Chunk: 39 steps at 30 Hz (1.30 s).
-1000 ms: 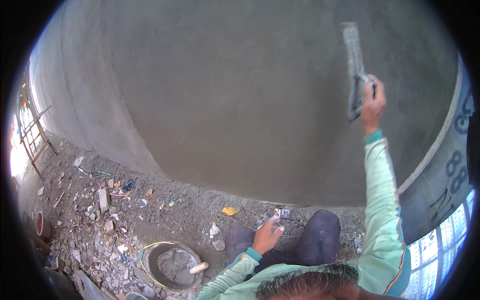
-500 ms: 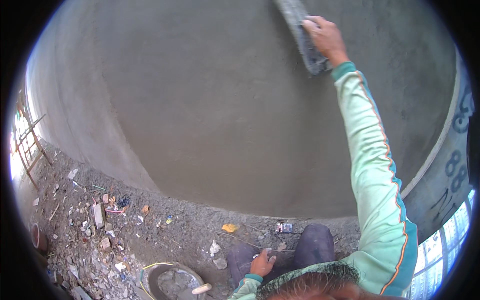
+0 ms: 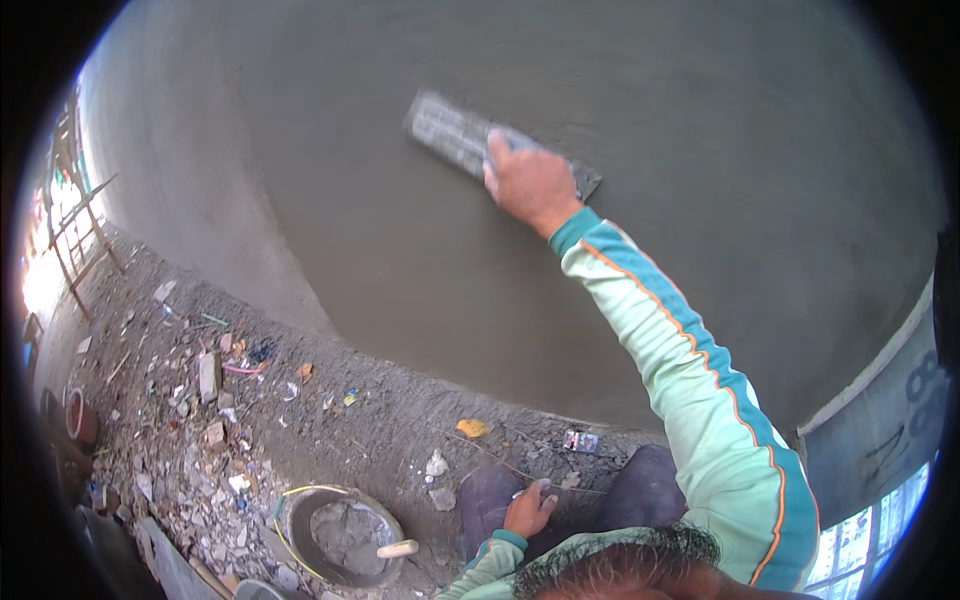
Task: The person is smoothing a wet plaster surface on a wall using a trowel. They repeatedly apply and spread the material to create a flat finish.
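Observation:
My right hand (image 3: 535,185) grips a long rectangular plastering float (image 3: 455,135), grey and crusted with mortar. The float lies slanted against the damp grey plastered wall (image 3: 430,270), its left end higher than its right. How the fingers wrap round its handle is mostly hidden by the back of the hand. Low down, my left hand (image 3: 530,508) rests by my left knee (image 3: 483,500), fingers loosely apart with nothing seen in them. To its left stands a round bucket (image 3: 300,530) of wet mortar (image 3: 348,537), a light-coloured tool handle (image 3: 398,549) sticking out over its rim.
Rubble and litter (image 3: 215,480) cover the ground at the left, with a reddish pot (image 3: 80,418) beyond. A yellow leaf (image 3: 473,428) and a small packet (image 3: 580,441) lie along the wall's foot. Bamboo scaffolding (image 3: 80,235) stands far left.
My right hand has swept the float left and somewhat down across the wall, turning it from steep to a flatter slant. My left hand stays by the knee. The view has shifted slightly.

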Tool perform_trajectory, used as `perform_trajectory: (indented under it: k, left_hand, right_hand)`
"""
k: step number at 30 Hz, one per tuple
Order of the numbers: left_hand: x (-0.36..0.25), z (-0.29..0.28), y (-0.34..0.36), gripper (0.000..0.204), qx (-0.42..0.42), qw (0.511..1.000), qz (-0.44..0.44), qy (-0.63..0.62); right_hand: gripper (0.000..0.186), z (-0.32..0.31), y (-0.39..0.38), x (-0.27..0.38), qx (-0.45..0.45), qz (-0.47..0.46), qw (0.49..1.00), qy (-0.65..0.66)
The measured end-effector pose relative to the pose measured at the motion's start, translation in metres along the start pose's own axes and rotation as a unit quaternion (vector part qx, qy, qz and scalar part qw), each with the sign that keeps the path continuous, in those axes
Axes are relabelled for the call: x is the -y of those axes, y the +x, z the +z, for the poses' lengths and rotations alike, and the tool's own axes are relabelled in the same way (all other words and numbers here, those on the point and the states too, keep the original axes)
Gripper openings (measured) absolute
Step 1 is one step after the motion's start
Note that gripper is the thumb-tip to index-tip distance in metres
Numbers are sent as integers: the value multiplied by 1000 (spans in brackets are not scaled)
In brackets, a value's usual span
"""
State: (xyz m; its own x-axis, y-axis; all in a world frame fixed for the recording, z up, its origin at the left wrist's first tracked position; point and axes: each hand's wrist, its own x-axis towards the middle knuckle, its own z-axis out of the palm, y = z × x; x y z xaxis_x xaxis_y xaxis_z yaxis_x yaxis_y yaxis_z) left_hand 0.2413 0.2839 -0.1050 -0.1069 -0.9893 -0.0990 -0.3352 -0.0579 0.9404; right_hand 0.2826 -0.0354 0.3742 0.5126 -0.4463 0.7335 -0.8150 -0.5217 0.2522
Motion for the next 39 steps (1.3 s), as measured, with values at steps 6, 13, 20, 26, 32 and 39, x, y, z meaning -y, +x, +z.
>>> perform_trajectory:
  k: [6,13,20,26,32,39]
  left_hand:
    - [6,25,14,49,-13,999,28,-15]
    - [2,-7,8,50,1,997,2,74]
    - [4,-13,7,51,14,998,-23,61]
    - [-12,-27,-3,49,28,998,-17,51]
    - [-21,-34,-1,48,44,996,-29,76]
    - [-20,-36,-2,45,11,999,9,51]
  right_hand:
    - [35,138,-124,32,222,-150,963,-10]
    - [31,-111,48,-77,-137,-6,990,36]
    - [44,-279,154,-248,-190,257,946,51]
    - [54,-166,143,-109,-91,114,988,-57]
    - [49,-115,126,-50,26,133,990,-43]
    - [38,-65,103,-11,67,57,995,-55]
